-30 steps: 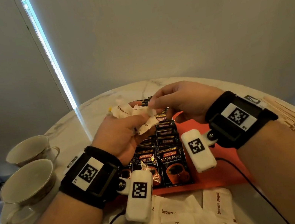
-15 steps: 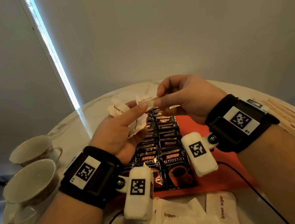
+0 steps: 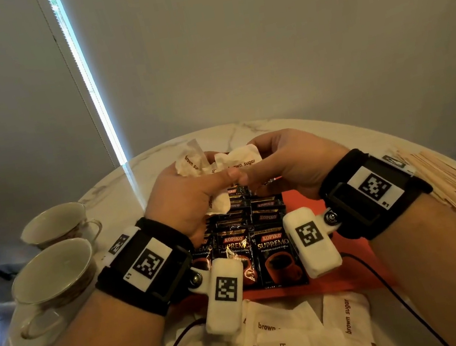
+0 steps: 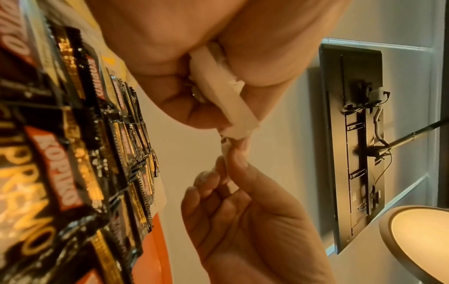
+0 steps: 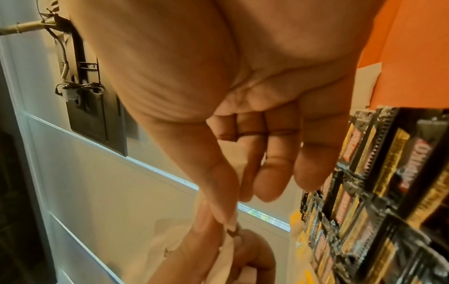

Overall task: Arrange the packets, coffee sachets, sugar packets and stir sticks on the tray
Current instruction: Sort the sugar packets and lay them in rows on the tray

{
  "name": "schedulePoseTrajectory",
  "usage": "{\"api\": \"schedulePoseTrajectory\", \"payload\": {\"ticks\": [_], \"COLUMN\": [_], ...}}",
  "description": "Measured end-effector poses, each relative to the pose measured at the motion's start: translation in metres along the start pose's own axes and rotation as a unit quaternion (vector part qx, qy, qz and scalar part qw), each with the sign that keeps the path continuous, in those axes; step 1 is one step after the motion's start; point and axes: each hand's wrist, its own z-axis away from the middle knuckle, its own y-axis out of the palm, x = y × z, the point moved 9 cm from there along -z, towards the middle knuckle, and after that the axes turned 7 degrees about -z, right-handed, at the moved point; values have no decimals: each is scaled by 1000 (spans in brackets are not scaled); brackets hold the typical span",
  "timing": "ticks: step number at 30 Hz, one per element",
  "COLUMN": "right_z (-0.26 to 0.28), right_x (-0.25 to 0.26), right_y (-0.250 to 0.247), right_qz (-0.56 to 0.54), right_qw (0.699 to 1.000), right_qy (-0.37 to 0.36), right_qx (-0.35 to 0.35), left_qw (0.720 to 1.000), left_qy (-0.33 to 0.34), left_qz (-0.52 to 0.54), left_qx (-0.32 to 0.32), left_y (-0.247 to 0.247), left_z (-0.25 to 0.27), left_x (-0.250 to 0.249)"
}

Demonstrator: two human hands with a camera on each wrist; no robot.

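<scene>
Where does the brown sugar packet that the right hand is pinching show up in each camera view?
Head: the sugar packet is upper centre, above the tray, pinched by the right hand beside the left hand.
Left wrist: a thin white edge at centre, between the right hand's fingertips.
Right wrist: pale paper at bottom centre, under the thumb tip.
Shared landmark: the coffee sachets, left edge in the left wrist view, right edge in the right wrist view.

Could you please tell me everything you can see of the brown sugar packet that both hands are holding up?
The brown sugar packet is a small white paper sachet printed "brown sugar" in dark letters, slightly crumpled. It is held in the air above the rows of coffee sachets on the orange tray. The right hand pinches its right edge, and the left hand, which grips a bunch of similar packets, meets it with its thumb.
</scene>
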Motion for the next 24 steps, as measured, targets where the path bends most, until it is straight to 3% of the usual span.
{"api": "schedulePoseTrajectory", "payload": {"ticks": [7, 14, 20, 24], "right_z": [-1, 1, -4, -4], "right_x": [6, 19, 13, 11], "right_y": [-10, -10, -19, -16], "right_qz": [-59, -2, -9, 11], "right_qw": [996, 993, 985, 990], "right_qy": [-27, -88, -93, -81], "right_qx": [-59, -82, -146, -116], "left_qw": [998, 993, 992, 993], "left_qy": [-15, -18, -20, -17], "left_qz": [41, 90, 89, 74], "left_qx": [-35, -73, -89, -94], "left_y": [-9, -15, -17, -20], "left_z": [-5, -3, -3, -6], "left_x": [2, 0, 0, 1]}}
